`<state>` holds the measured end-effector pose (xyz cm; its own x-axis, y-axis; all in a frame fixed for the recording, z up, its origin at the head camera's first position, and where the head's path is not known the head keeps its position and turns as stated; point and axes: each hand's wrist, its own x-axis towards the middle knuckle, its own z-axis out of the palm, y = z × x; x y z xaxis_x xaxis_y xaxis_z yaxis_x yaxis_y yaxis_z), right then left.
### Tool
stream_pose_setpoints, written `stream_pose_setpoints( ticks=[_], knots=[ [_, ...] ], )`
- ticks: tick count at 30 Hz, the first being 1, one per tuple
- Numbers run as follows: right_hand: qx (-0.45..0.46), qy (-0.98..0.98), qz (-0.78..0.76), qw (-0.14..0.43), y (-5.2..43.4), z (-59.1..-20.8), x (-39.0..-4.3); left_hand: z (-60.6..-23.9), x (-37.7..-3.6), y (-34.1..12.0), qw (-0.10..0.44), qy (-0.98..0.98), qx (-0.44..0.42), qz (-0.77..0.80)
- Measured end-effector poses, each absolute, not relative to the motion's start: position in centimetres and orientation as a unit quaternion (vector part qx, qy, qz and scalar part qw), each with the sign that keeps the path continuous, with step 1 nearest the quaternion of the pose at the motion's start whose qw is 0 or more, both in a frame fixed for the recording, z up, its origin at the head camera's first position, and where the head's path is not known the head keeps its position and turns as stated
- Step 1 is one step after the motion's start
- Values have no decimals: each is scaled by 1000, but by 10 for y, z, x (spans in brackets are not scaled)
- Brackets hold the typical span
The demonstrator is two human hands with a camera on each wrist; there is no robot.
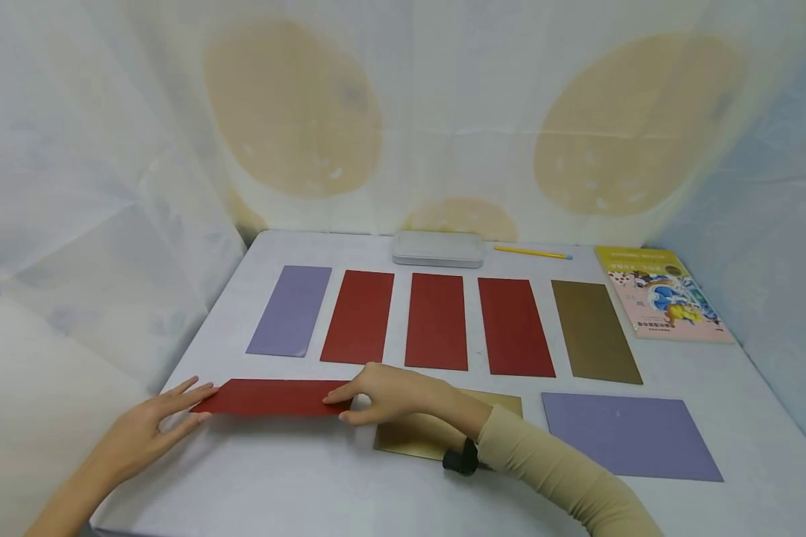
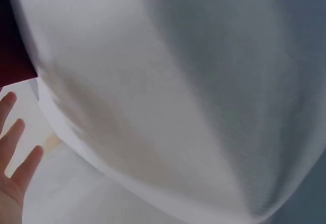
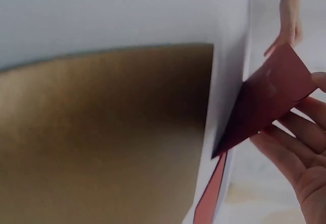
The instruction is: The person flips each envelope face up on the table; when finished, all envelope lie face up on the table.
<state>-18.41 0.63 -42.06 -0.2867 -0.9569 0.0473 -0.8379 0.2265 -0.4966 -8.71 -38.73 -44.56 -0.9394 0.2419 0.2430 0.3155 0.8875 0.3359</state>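
Observation:
A red rectangular card [image 1: 269,397] is held tilted, close over the front left of the white table. My right hand [image 1: 386,394] pinches its right end between thumb and fingers. In the right wrist view the same red card [image 3: 275,94] slopes away from the right hand's fingers [image 3: 300,132]. At its left end, my left hand [image 1: 146,432] has its fingers spread, fingertips right at the card's edge. The left wrist view shows the left hand [image 2: 12,168] with straight fingers near a dark red corner [image 2: 15,61]. Beneath my right forearm lies a gold card [image 1: 413,436], partly covered.
Behind my hands stands a row of flat cards: purple [image 1: 290,309], three red ones [image 1: 436,321] and a brown-gold one [image 1: 596,332]. Another purple card [image 1: 631,436] lies front right. Along the back are a grey case [image 1: 438,248], a yellow pencil [image 1: 532,253] and a booklet [image 1: 665,294].

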Motion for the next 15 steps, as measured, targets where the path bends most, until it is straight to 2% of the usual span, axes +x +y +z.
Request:
stream_pose_setpoints(
  ticks=[3,10,15],
  knots=[
    [-578,763,-255,139,10,-417,-188,-442,-88,-384,154,-957,-162,-185],
    [-576,726,-335,169,15,-412,-196,-438,-99,-376,338,-873,-287,-205],
    [-562,726,-355,175,18,-410,-200,-434,-103,-368,384,-842,-313,-213]
  ],
)
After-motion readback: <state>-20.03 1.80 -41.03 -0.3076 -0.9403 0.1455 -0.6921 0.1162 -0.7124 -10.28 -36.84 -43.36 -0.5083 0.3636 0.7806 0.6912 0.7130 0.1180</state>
